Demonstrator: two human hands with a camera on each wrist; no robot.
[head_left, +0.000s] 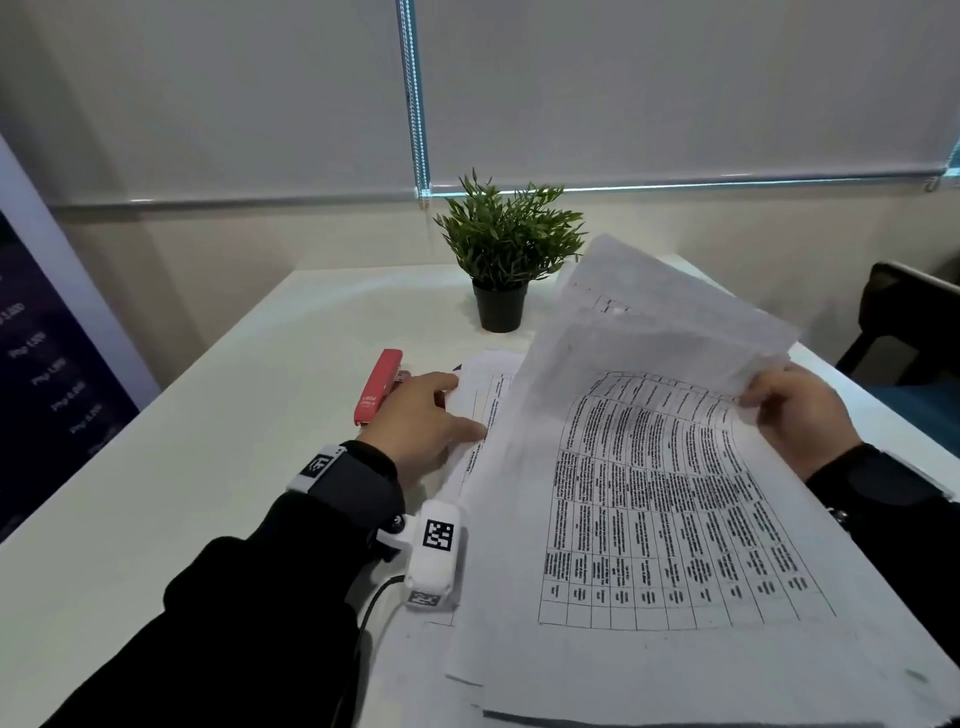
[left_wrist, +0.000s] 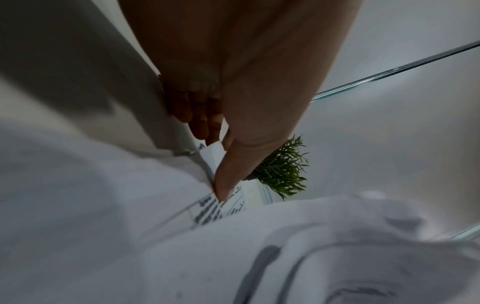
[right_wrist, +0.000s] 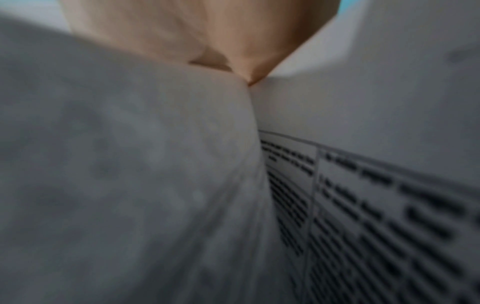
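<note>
A stack of white printed sheets (head_left: 649, 519) with a table of dense text lies on the white table (head_left: 234, 467). My right hand (head_left: 800, 410) pinches the far right edge of the top sheets (head_left: 660, 322) and holds them lifted and curled back over the stack. My left hand (head_left: 431, 415) lies with straight fingers on the left edge of the stack, thumb on the paper. In the left wrist view the left thumb (left_wrist: 233, 164) presses a sheet's corner (left_wrist: 210, 158). The right wrist view is blurred and shows the lifted sheets (right_wrist: 130, 164) beside the printed page (right_wrist: 376, 205).
A red stapler (head_left: 378, 387) lies just left of my left hand. A small green plant in a black pot (head_left: 501, 306) stands behind the papers near the table's far edge. A dark chair (head_left: 904, 322) stands at the right. A dark banner (head_left: 47, 374) stands at the left.
</note>
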